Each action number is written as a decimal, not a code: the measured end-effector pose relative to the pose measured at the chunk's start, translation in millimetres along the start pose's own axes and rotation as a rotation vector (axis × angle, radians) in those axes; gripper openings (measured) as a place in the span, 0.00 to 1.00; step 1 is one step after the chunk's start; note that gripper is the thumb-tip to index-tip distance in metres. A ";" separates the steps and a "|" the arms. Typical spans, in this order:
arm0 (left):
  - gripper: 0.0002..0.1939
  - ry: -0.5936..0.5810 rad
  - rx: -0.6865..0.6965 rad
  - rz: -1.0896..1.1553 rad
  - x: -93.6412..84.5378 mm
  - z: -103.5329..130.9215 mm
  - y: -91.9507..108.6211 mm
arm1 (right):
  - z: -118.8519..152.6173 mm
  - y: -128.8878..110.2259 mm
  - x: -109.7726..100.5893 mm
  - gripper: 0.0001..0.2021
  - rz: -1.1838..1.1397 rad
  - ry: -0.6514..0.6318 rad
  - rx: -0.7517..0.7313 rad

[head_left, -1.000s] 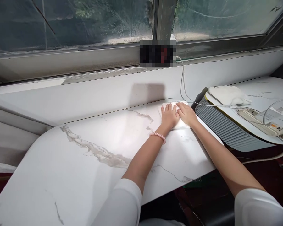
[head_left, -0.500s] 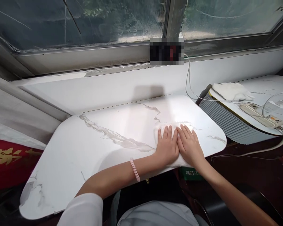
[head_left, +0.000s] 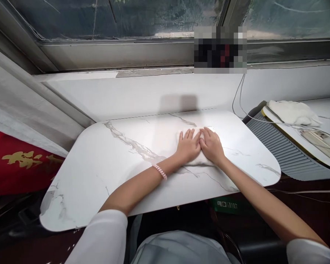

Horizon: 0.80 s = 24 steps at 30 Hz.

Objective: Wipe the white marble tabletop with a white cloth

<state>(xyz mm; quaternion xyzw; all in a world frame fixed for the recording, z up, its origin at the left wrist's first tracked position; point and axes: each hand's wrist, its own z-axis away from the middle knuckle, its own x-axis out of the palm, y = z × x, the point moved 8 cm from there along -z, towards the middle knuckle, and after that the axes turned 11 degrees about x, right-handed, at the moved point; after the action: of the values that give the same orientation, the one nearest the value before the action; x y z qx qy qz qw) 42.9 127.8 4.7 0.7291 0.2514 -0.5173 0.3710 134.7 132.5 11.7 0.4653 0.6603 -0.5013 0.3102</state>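
My left hand (head_left: 187, 146) lies flat on a folded white cloth (head_left: 200, 160), its fingers stretched out and slightly spread. Beside it, my right hand (head_left: 213, 146) also presses flat on the cloth, fingers extended, the two hands meeting at the thumbs. Much of the cloth is hidden under them. It rests on a white marble-patterned tabletop (head_left: 90, 172) with rounded corners. A pink coiled band (head_left: 160, 171) circles my left wrist.
At the right, a second table with a ribbed side (head_left: 280, 146) carries another white cloth (head_left: 294, 112) and a power strip (head_left: 320, 145). White cables (head_left: 239, 93) hang down the wall. A curtain (head_left: 30, 106) and red fabric (head_left: 22, 165) are at the left.
Both hands and the cloth have slid away from the table's front edge, toward the wall. The camera view has shifted too.
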 end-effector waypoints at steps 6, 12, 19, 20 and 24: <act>0.24 0.101 -0.126 -0.022 -10.0 -49.4 -61.4 | -80.6 -13.1 29.9 0.21 -0.059 -0.002 -0.022; 0.23 0.169 -0.154 -0.027 -14.4 -77.0 -89.6 | -120.5 -17.2 43.6 0.21 -0.104 -0.003 0.005; 0.23 0.153 -0.164 -0.040 -14.7 -77.8 -92.4 | -120.0 -17.7 45.7 0.22 -0.096 -0.020 0.008; 0.24 0.142 -0.161 -0.037 -14.1 -75.1 -90.9 | -116.1 -18.4 45.1 0.23 -0.086 -0.026 0.007; 0.24 0.109 -0.156 -0.040 -12.2 -56.3 -82.4 | -93.9 -24.4 42.7 0.24 -0.021 -0.050 0.013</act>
<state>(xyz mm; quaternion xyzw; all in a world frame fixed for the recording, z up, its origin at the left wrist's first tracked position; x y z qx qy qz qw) 8.9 222.3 3.8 0.7197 0.3253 -0.4630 0.4022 101.5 233.2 12.1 0.4476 0.6538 -0.5206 0.3182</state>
